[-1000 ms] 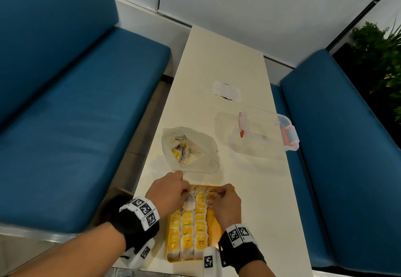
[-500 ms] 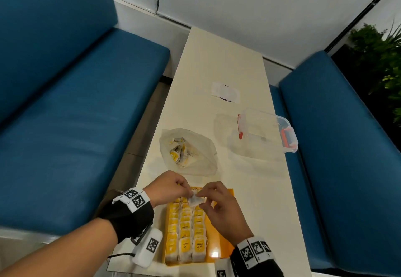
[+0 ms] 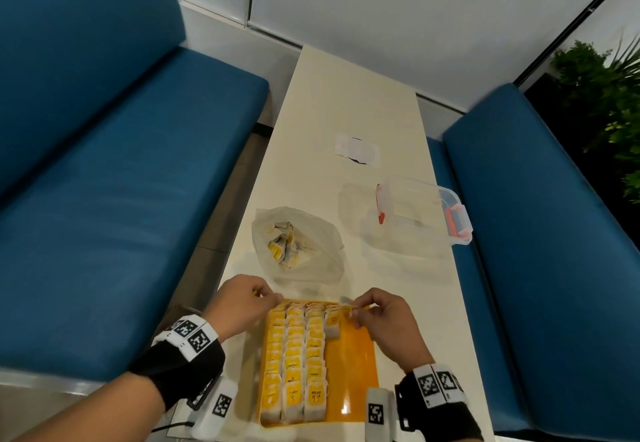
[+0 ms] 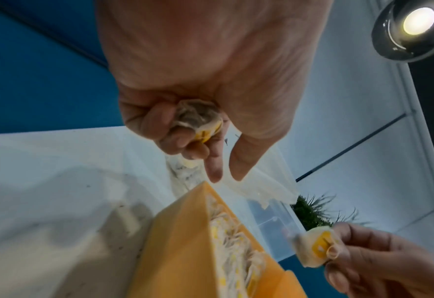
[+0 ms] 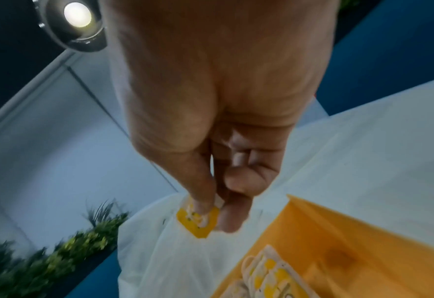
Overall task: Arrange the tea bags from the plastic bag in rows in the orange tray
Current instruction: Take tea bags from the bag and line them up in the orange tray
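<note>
**A:** Where were the tea bags just then?

**B:** Three full rows stood packed in the left part of the tray [image 3: 358, 365], and a fourth row had one bag [image 3: 331, 325] at its far end. More lay loose in the plastic bag [image 3: 311, 251] on the tabletop [image 3: 346, 102], just beyond the tray. The right hand [image 3: 384, 317] pinched a bag's yellow tag [image 5: 198, 221] between thumb and fingertips over the tray's far right corner. The left hand [image 3: 242, 306] was curled round a crumpled spare [image 4: 198, 119] in the palm, its index finger and thumb pointing down, tips near each other, over the far left corner.

**A:** How would you say one handles?

**B:** Very light and soft, by the look of it. The paper pouch crumples under any squeeze, as the one in the left palm showed. The paper is thin and would likely tear if pulled.

**A:** So where to take hold?

**B:** By the tag or the top fold, I'd judge. The tag is stiffer card, so a light pinch there lets the pouch hang straight and slot in upright beside its neighbour. Gripping the pouch itself would likely bend it out of line.

**A:** Any snag?

**B:** The strings. They looked tangled along the far ends of the rows, and one could drag a seated bag out.
</note>
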Demonstrator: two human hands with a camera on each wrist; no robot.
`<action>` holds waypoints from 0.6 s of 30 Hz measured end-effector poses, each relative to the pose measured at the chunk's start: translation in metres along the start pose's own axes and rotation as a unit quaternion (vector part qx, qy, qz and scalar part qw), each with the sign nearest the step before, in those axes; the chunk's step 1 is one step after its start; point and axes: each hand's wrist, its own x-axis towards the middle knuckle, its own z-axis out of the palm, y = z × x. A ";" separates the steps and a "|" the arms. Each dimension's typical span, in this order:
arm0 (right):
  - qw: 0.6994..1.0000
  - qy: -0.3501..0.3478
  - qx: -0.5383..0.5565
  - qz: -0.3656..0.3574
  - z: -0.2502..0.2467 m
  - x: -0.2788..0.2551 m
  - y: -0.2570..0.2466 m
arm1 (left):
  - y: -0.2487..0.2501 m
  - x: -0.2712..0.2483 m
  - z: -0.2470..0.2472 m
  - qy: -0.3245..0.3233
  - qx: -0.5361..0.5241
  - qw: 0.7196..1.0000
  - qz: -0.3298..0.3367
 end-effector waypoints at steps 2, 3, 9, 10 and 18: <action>1.000 -0.011 0.003 0.026 -0.003 0.001 0.005 | -0.005 -0.007 0.003 0.016 0.034 0.999 -0.020; 0.999 -0.017 -0.001 0.033 -0.003 0.001 0.008 | -0.007 -0.010 0.005 0.017 0.046 0.998 -0.032; 0.990 -0.073 -0.087 0.083 0.017 -0.001 0.024 | -0.017 -0.015 0.014 -0.002 0.031 0.999 -0.024; 0.987 -0.082 -0.104 0.089 0.020 -0.001 0.025 | -0.018 -0.015 0.014 -0.007 0.028 0.999 -0.018; 0.975 -0.082 -0.160 0.132 0.047 0.014 0.030 | -0.024 -0.013 0.011 -0.027 0.019 0.999 -0.011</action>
